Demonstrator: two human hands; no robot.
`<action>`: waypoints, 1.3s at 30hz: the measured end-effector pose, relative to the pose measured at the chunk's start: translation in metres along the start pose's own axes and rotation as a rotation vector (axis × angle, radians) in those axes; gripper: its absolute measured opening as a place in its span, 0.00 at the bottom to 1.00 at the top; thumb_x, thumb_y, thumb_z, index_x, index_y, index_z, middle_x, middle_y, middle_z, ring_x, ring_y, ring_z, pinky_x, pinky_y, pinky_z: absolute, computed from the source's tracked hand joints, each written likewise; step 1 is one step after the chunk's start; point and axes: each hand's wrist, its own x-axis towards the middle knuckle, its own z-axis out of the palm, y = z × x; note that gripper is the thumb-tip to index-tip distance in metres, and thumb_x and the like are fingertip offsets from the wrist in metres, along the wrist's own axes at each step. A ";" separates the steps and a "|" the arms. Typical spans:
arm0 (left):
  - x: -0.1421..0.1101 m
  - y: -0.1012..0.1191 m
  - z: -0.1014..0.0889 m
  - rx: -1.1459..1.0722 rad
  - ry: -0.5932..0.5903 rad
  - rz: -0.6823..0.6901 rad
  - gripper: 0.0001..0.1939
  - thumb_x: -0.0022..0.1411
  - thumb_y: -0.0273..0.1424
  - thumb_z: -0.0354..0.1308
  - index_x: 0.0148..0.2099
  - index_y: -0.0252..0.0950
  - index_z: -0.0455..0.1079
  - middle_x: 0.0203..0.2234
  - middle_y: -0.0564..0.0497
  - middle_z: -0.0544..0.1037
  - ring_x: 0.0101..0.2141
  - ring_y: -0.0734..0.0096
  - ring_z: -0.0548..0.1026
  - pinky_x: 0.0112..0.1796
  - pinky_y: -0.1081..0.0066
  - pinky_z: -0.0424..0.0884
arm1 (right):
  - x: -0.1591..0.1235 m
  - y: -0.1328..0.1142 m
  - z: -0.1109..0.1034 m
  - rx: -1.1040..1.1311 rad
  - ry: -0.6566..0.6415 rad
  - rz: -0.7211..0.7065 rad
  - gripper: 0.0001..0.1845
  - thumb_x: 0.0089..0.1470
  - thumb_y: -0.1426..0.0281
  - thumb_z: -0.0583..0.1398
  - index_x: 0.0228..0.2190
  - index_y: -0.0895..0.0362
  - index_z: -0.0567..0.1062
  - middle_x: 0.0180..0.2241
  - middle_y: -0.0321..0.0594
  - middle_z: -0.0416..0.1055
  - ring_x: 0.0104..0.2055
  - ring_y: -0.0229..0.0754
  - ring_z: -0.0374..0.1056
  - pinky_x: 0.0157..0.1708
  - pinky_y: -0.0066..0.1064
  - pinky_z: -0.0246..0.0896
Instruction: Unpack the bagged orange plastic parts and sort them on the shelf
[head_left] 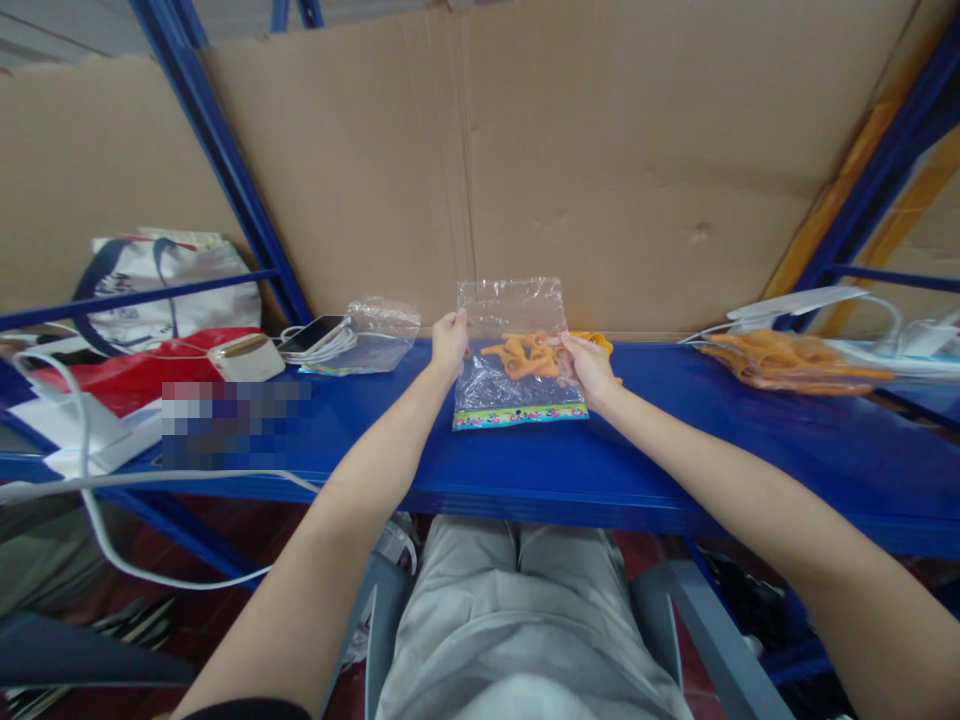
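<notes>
A clear plastic bag [517,400] with a colourful printed strip along its near edge is stretched between my two hands above the blue shelf. My left hand [450,342] is closed on its left edge. On the opposite edge my right hand [589,370] is closed, fingers partly hidden. Orange plastic pieces [521,357] show through the film; whether these are inside the bag or behind it I cannot tell. More orange plastic [604,343] sticks out beyond the bag, just behind my right hand.
Left on the blue shelf [480,480] are another clear bag [382,335], a phone [321,335] with a coiled cable, a white box [246,357] and a tote bag [169,290]. Bagged orange pieces [795,360] lie right. Cardboard [600,160] stands behind; a white cable [94,520] hangs in front.
</notes>
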 end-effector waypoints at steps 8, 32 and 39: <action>0.005 -0.003 -0.003 -0.045 0.098 -0.008 0.16 0.73 0.29 0.44 0.31 0.38 0.64 0.09 0.63 0.52 0.10 0.78 0.52 0.16 0.77 0.47 | 0.009 0.007 -0.008 -0.074 -0.035 -0.068 0.15 0.56 0.57 0.62 0.32 0.57 0.76 0.14 0.28 0.59 0.17 0.33 0.55 0.22 0.27 0.53; -0.029 -0.022 0.014 0.689 -0.336 1.209 0.38 0.68 0.53 0.49 0.73 0.42 0.48 0.71 0.39 0.55 0.69 0.50 0.52 0.66 0.45 0.44 | 0.049 0.008 -0.042 -0.037 0.370 -0.492 0.25 0.49 0.47 0.64 0.34 0.57 0.78 0.30 0.38 0.73 0.32 0.41 0.67 0.31 0.33 0.65; -0.045 -0.012 0.025 0.959 -0.463 1.290 0.33 0.69 0.26 0.44 0.74 0.42 0.49 0.70 0.46 0.59 0.69 0.62 0.56 0.68 0.52 0.48 | 0.035 -0.005 -0.035 -0.098 0.256 -0.481 0.23 0.55 0.48 0.61 0.40 0.54 0.79 0.21 0.31 0.64 0.23 0.37 0.61 0.23 0.28 0.59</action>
